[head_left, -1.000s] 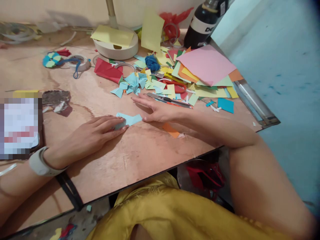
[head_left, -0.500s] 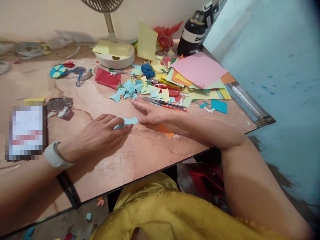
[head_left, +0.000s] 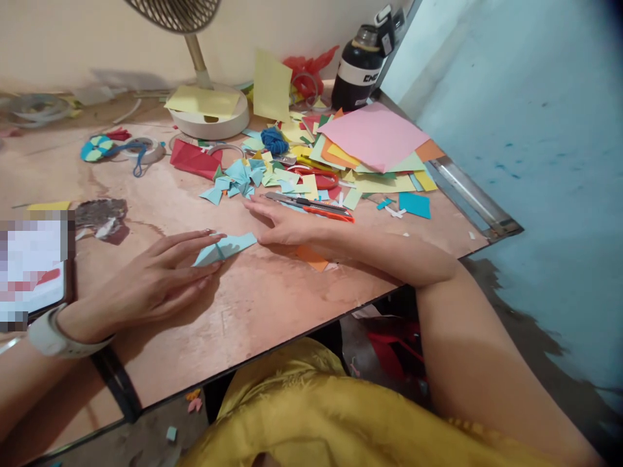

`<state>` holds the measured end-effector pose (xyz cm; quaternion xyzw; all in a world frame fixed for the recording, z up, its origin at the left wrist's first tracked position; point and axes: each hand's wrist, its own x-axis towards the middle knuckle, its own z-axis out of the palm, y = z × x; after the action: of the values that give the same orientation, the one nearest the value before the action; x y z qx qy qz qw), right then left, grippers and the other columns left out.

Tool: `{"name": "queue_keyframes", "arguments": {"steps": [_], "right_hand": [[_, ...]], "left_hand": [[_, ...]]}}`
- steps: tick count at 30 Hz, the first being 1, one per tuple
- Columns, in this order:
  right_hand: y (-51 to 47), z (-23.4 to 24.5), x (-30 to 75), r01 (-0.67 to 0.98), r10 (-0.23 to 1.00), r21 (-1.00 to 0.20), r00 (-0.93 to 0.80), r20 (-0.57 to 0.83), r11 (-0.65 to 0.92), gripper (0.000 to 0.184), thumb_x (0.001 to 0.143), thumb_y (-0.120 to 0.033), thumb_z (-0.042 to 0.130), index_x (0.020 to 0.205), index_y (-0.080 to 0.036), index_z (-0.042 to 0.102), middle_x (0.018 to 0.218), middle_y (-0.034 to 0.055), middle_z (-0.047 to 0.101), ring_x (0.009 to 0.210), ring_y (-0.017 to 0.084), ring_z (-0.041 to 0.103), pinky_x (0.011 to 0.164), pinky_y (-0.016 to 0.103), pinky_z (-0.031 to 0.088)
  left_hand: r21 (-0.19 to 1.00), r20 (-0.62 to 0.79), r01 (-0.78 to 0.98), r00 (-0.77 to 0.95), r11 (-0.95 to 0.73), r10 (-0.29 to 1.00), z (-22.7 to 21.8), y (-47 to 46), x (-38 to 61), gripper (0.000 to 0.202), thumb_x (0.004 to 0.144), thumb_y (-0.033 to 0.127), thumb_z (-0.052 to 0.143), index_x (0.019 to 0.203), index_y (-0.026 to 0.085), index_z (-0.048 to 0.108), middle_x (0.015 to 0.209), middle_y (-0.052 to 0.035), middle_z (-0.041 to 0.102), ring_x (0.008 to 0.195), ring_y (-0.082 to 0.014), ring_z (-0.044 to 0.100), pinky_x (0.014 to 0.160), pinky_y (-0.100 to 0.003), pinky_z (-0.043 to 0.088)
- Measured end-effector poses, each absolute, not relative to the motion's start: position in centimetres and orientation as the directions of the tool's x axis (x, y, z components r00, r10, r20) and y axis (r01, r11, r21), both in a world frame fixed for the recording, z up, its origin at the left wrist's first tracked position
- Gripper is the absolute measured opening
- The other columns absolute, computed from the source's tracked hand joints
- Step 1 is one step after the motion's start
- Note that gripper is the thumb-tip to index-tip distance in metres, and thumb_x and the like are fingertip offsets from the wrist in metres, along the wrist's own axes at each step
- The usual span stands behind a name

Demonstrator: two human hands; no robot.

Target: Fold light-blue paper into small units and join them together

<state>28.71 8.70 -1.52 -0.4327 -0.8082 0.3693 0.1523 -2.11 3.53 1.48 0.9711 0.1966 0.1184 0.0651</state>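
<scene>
A small folded piece of light blue paper (head_left: 232, 246) lies on the tabletop between my hands, with a crease standing up near its left part. My left hand (head_left: 160, 275), with a pale band on its wrist, is open; its fingers stretch over and beside the paper's left end. Palm down, my right hand (head_left: 280, 222) rests with fingers spread and its thumb at the paper's right tip. Just beyond the right fingers are a utility knife (head_left: 311, 206) and a heap of folded light blue pieces (head_left: 238, 178). An orange paper scrap (head_left: 312, 257) is partly under my right wrist.
Coloured sheets (head_left: 374, 133) are stacked at the back right near a black bottle (head_left: 357, 71). Red-handled scissors (head_left: 318, 176) and blue yarn (head_left: 274, 141) lie among scraps. A fan (head_left: 209, 123) stands behind. A phone (head_left: 36, 266) sits left of my wrist.
My left hand has opened its fingers and drawn back to the left, uncovering more of the blue paper. My right hand stays by the paper's right tip. The view has shifted slightly.
</scene>
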Motion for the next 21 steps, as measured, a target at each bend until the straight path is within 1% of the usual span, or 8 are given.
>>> {"name": "queue_keyframes", "arguments": {"steps": [2, 4, 6, 8, 11, 13, 16, 21], "right_hand": [[8.5, -1.6, 28.5, 0.588, 0.803, -0.727, -0.589, -0.086, 0.353, 0.088, 0.078, -0.01, 0.067, 0.162, -0.016, 0.042, 0.176, 0.0143, 0.027, 0.167, 0.028, 0.019, 0.137, 0.048, 0.021], [8.2, -1.4, 28.6, 0.566, 0.809, -0.739, -0.585, -0.049, 0.365, 0.086, 0.078, -0.01, 0.065, 0.161, -0.014, 0.043, 0.175, 0.0148, 0.032, 0.165, 0.028, 0.026, 0.136, 0.046, 0.025], [7.7, -0.9, 29.0, 0.527, 0.825, -0.745, -0.562, 0.054, 0.408, 0.076, 0.082, -0.013, 0.063, 0.156, -0.017, 0.05, 0.168, 0.0127, 0.044, 0.159, 0.027, 0.038, 0.132, 0.047, 0.033], [7.2, 0.0, 30.1, 0.521, 0.831, -0.705, -0.528, 0.178, 0.482, 0.06, 0.088, -0.021, 0.062, 0.147, -0.023, 0.059, 0.159, 0.0098, 0.055, 0.152, 0.028, 0.047, 0.127, 0.05, 0.04], [6.8, 1.3, 32.7, 0.672, 0.833, -0.495, -0.482, 0.272, 0.551, 0.049, 0.088, -0.023, 0.061, 0.137, -0.026, 0.065, 0.146, 0.0109, 0.061, 0.139, 0.032, 0.053, 0.122, 0.056, 0.04], [6.8, 1.8, 34.3, 0.803, 0.866, -0.325, -0.445, 0.229, 0.499, 0.048, 0.084, -0.021, 0.064, 0.132, -0.023, 0.067, 0.141, 0.0147, 0.062, 0.133, 0.039, 0.054, 0.114, 0.06, 0.042], [7.0, 1.9, 35.5, 0.879, 0.893, -0.162, -0.433, 0.122, 0.448, 0.048, 0.082, -0.019, 0.062, 0.129, -0.017, 0.067, 0.13, 0.0194, 0.065, 0.12, 0.04, 0.058, 0.101, 0.056, 0.049], [7.6, 1.4, 35.3, 0.924, 0.926, -0.071, -0.375, 0.035, 0.376, 0.04, 0.084, -0.02, 0.057, 0.122, -0.016, 0.069, 0.116, 0.0194, 0.069, 0.107, 0.038, 0.063, 0.083, 0.047, 0.051]], "left_hand": [[0.215, 0.248, 0.383, 0.869, -0.899, 0.429, 1.6, 3.5, -2.4, 0.035, 0.104, 0.022, 0.053, 0.135, 0.031, 0.068, 0.168, -0.0036, 0.046, 0.148, -0.0335, 0.051, 0.118, -0.052, 0.05], [0.26, 0.255, 0.449, 0.821, -0.854, 0.51, 1.5, 3.5, -2.4, 0.036, 0.108, 0.027, 0.049, 0.142, 0.028, 0.062, 0.172, -0.0024, 0.04, 0.149, -0.0335, 0.05, 0.12, -0.052, 0.049], [0.271, 0.193, 0.542, 0.779, -0.796, 0.596, 0.9, 3.4, -2.0, 0.053, 0.112, 0.03, 0.045, 0.164, 0.027, 0.037, 0.176, -0.0069, 0.032, 0.154, -0.0335, 0.043, 0.124, -0.053, 0.045], [0.247, 0.089, 0.574, 0.789, -0.78, 0.609, 0.1, 3.3, -1.5, 0.069, 0.113, 0.035, 0.042, 0.173, 0.027, 0.008, 0.179, -0.0103, 0.024, 0.162, -0.0341, 0.03, 0.129, -0.055, 0.035], [0.197, 0.071, 0.57, 0.803, -0.798, 0.591, -1.0, 3.1, -1.2, 0.078, 0.112, 0.048, 0.041, 0.173, 0.026, 0.0, 0.179, -0.0157, 0.019, 0.164, -0.0359, 0.022, 0.132, -0.059, 0.026], [0.186, 0.062, 0.589, 0.792, -0.786, 0.608, -1.4, 3.1, -1.2, 0.08, 0.111, 0.053, 0.041, 0.173, 0.027, -0.003, 0.18, -0.0149, 0.016, 0.165, -0.0353, 0.018, 0.132, -0.059, 0.021], [0.189, 0.075, 0.605, 0.776, -0.773, 0.626, -1.3, 3.5, -1.2, 0.08, 0.111, 0.055, 0.039, 0.173, 0.028, -0.004, 0.181, -0.0135, 0.013, 0.167, -0.0334, 0.013, 0.133, -0.058, 0.017], [0.198, 0.105, 0.628, 0.75, -0.752, 0.653, -1.1, 5.3, 0.4, 0.08, 0.112, 0.057, 0.034, 0.173, 0.023, -0.004, 0.181, -0.0156, 0.009, 0.167, -0.0315, 0.008, 0.133, -0.055, 0.017]]}}
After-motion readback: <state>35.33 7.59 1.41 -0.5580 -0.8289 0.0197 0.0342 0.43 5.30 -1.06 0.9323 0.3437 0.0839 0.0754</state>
